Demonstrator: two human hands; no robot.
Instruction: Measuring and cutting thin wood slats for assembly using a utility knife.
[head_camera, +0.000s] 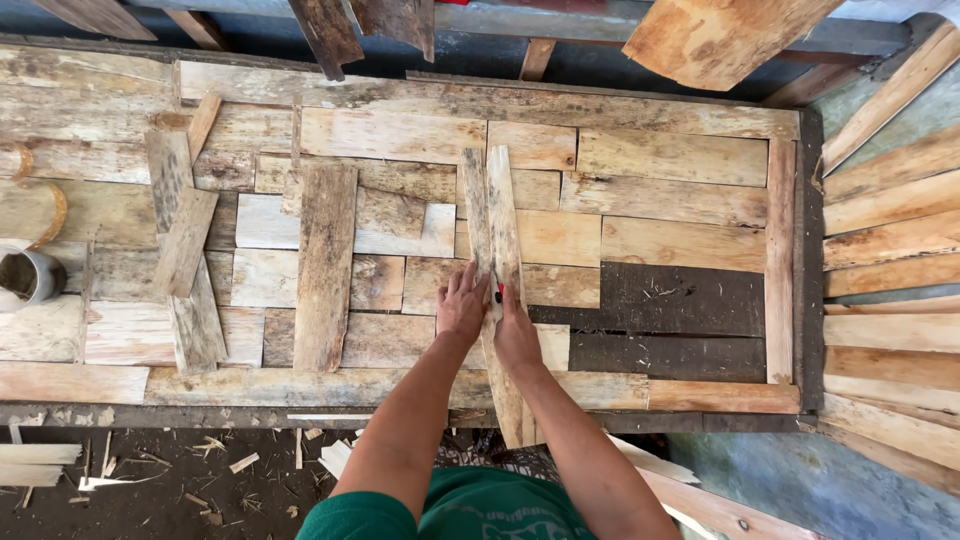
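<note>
Both hands are pressing down on a pair of long narrow wooden strips (497, 250) lying side by side a little right of the middle of the frame. Left hand (462, 305) is lying flat with its fingers spread on the left strip, its grip open and closing on nothing. Right hand (516, 335) is resting on the right strip just beside the left hand; a small red object (500, 292) is showing at its fingertips, but whether the fingers are closing on it cannot be told from this view. The two strips are running from the middle of the desk (690, 300) down past its near edge toward the person, leaning slightly so their upper ends are meeting.

Under them, the desk is being covered by a patchwork of flat pale boards fitted inside a wooden border, with a dark bare patch showing at the centre right. A broad weathered plank (325, 265) is lying loose to the left of the hands, and two crossed slats (185, 250) are lying further left. A grey metal can (28, 277) is sitting at the left edge. More planks (890, 250) are stacking up along the right edge of the frame, and wood chips (215, 450) are littering the dirt floor at the lower left.
</note>
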